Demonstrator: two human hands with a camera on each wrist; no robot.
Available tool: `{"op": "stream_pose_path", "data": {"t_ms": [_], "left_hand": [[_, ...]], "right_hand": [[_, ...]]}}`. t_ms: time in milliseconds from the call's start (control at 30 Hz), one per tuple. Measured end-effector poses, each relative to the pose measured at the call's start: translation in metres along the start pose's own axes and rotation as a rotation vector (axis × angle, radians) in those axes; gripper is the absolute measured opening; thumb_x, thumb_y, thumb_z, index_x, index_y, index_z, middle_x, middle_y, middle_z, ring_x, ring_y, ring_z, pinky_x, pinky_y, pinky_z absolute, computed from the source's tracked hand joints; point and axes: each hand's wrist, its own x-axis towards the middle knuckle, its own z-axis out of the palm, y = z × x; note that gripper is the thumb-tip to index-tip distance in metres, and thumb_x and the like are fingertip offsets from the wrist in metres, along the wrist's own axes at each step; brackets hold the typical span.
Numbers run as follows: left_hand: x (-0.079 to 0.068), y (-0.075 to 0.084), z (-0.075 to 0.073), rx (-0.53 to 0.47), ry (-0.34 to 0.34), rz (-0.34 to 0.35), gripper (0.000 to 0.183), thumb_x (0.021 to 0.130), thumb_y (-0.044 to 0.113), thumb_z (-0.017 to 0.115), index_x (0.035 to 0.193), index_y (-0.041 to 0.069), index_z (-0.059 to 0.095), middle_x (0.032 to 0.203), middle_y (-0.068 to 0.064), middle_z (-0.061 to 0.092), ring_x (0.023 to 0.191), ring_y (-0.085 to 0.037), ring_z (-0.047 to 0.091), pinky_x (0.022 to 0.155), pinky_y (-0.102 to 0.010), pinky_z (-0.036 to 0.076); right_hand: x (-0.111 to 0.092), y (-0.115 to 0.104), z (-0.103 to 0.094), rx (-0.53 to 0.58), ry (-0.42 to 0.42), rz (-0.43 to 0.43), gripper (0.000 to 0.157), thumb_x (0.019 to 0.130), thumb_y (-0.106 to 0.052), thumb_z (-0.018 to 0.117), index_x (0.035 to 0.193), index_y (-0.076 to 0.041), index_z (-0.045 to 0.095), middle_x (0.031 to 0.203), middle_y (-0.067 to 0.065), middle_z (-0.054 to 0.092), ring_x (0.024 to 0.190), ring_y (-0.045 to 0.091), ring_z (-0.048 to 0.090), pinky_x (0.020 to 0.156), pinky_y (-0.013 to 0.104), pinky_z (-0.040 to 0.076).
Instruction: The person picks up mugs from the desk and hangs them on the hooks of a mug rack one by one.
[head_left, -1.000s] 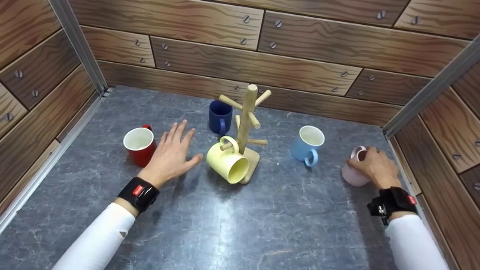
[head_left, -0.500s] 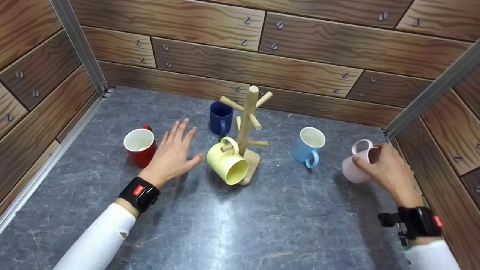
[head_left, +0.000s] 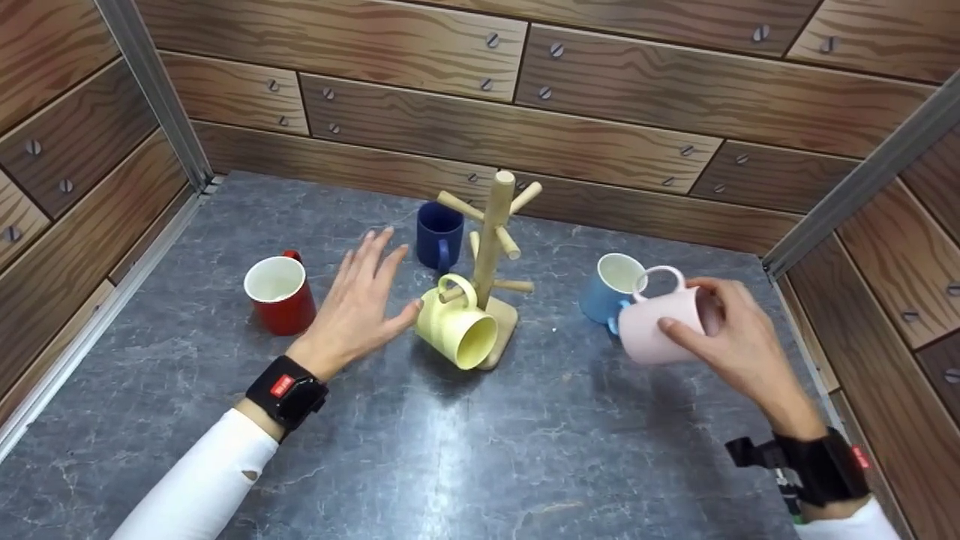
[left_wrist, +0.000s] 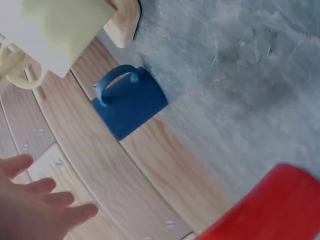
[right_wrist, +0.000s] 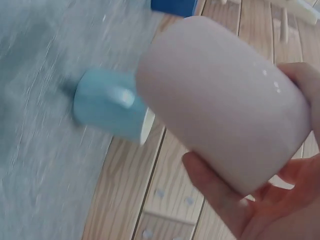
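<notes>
A pale pink mug (head_left: pixel 660 330) is held at its rim by my right hand (head_left: pixel 731 337), thumb on the near side. It tilts sideways, handle up and mouth toward the palm, in front of the light blue mug (head_left: pixel 596 292). The right wrist view shows the pink mug (right_wrist: pixel 220 100) up close, off the table. My left hand (head_left: pixel 352 315) hovers with fingers spread between the red mug (head_left: pixel 283 304) and a yellow mug (head_left: pixel 454 326). By its handle the yellow mug hangs on a lower peg of the wooden mug tree (head_left: pixel 491 240).
Behind the mug tree's left side a dark blue mug (head_left: pixel 439 236) stands upright on the grey marbled tabletop (head_left: pixel 450 465). Wood-patterned walls (head_left: pixel 420 112) enclose the table at the back and both sides. Several pegs of the tree stick out bare.
My right hand has lifted the pink mug off the table, tipped it and carried it left, in front of the light blue mug. The left hand has shifted slightly right, toward the yellow mug.
</notes>
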Motion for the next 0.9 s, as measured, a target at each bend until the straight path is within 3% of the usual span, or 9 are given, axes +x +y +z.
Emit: {"op": "stream_pose_path", "data": {"t_ms": [167,467,600,767,900], "left_hand": [[0.002,0.014,0.001,0.016,0.059,0.073,0.072,0.094,0.042,0.065,0.15,0.002,0.047,0.164,-0.024,0.031,0.153,-0.044,0.024,0.122,-0.064,0.019],[0.0,0.059,0.002,-0.167,0.059,0.168,0.079,0.097,0.047,0.063,0.153,-0.004,0.04,0.165,-0.027,0.025,0.153,-0.043,0.024,0.122,-0.057,0.024],[0.0,0.078,0.005,-0.272,-0.014,0.159,0.082,0.096,0.05,0.065,0.155,-0.001,0.038,0.166,-0.023,0.024,0.152,-0.04,0.029,0.119,-0.058,0.03],[0.004,0.103,0.008,-0.441,-0.147,0.074,0.089,0.095,0.056,0.066,0.159,0.004,0.034,0.168,-0.015,0.026,0.15,-0.034,0.034,0.118,-0.056,0.032],[0.009,0.117,0.012,-0.493,-0.214,0.016,0.099,0.09,0.063,0.07,0.161,0.006,0.03,0.168,-0.016,0.027,0.152,-0.031,0.03,0.12,-0.054,0.029]], "right_hand": [[-0.004,-0.018,0.01,0.073,0.013,-0.042,0.064,0.084,-0.028,0.087,0.135,-0.001,0.059,0.121,0.016,0.059,0.107,0.03,0.055,0.088,0.044,0.045],[-0.004,-0.046,0.029,0.207,0.027,-0.107,0.062,0.079,-0.019,0.09,0.133,-0.005,0.063,0.121,0.008,0.061,0.1,0.024,0.061,0.081,0.029,0.051],[-0.003,-0.054,0.039,0.271,0.026,-0.148,0.061,0.078,-0.014,0.09,0.132,-0.004,0.063,0.12,0.006,0.062,0.099,0.023,0.062,0.08,0.026,0.054],[-0.003,-0.062,0.051,0.368,0.029,-0.223,0.06,0.077,-0.008,0.089,0.131,-0.002,0.063,0.119,0.001,0.06,0.099,0.023,0.065,0.074,0.024,0.058],[-0.002,-0.068,0.057,0.454,0.016,-0.27,0.06,0.078,-0.004,0.087,0.133,-0.002,0.061,0.121,0.001,0.058,0.103,0.022,0.066,0.071,0.024,0.06]]}}
